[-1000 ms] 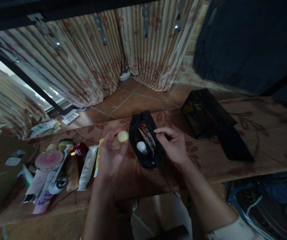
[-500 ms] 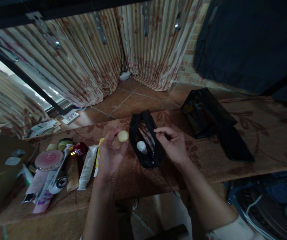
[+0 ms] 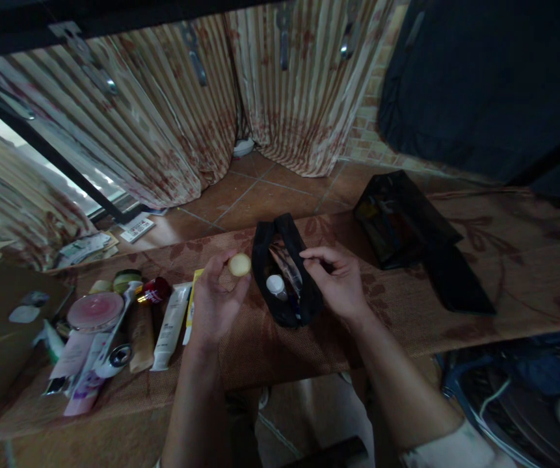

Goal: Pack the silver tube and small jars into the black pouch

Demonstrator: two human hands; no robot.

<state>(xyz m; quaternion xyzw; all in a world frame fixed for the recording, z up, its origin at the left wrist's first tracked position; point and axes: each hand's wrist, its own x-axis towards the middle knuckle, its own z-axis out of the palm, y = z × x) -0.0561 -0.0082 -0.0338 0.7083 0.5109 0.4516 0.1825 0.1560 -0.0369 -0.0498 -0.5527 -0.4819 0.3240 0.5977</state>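
Observation:
Between the thumb and fingers of my left hand (image 3: 216,299) is a small round jar (image 3: 239,264) with a pale yellow top, held just left of a black pouch. The black pouch (image 3: 309,305) stands unzipped on the cloth-covered table. Inside it I see a white-capped container (image 3: 276,286) and some clear plastic-wrapped items (image 3: 287,263). My right hand (image 3: 335,279) pinches the pouch's right upper edge. Left of my left hand, a white tube (image 3: 171,325) lies beside a yellow and white box (image 3: 192,305), partly hidden by the hand.
Several cosmetics, including a pink round case (image 3: 95,311) and a brown tube (image 3: 140,338), crowd the table's left part near a cardboard box (image 3: 6,331). At the right sits another open black case (image 3: 401,221). A patterned cloth (image 3: 518,260) covers the table; striped curtains (image 3: 162,117) hang behind.

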